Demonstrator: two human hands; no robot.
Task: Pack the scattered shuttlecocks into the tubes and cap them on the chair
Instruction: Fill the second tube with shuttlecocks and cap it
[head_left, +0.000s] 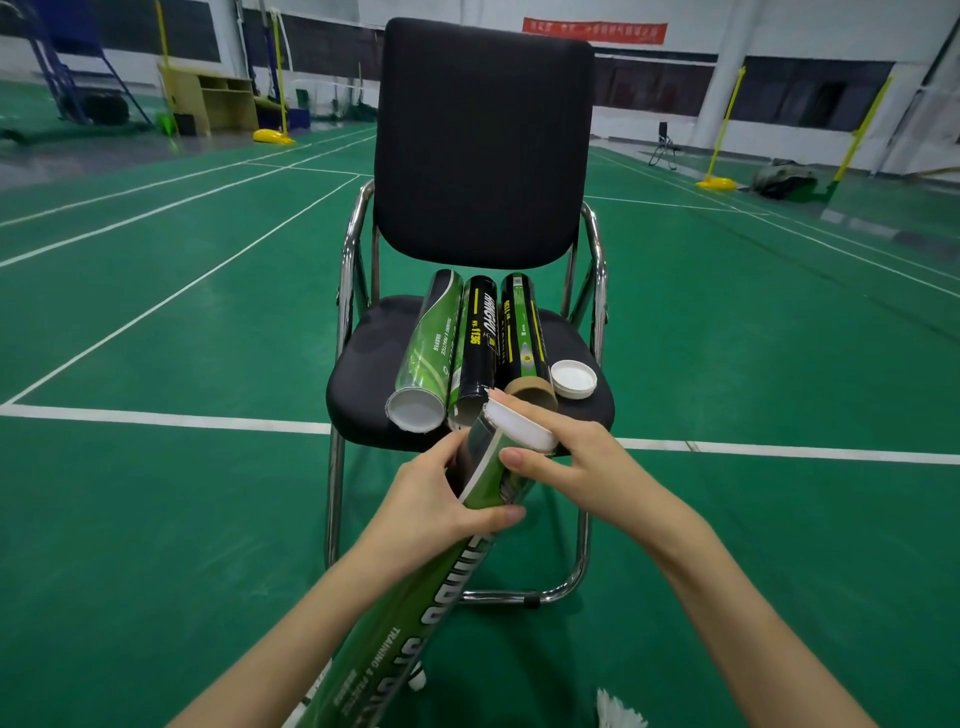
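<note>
— Head view: state of the hands?
— Left hand grips the green tube, tilted before the chair; right hand pinches the white cap at its mouth.
— Other items?
— Three tubes and a loose cap on the seat — one shuttlecock on the floor.

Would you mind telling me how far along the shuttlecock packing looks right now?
Done: one green tube lies capped on the chair. In hand: the left hand grips another tube while the right hand fits its white cap. Left: two black tubes are open, a spare cap beside them.
</note>
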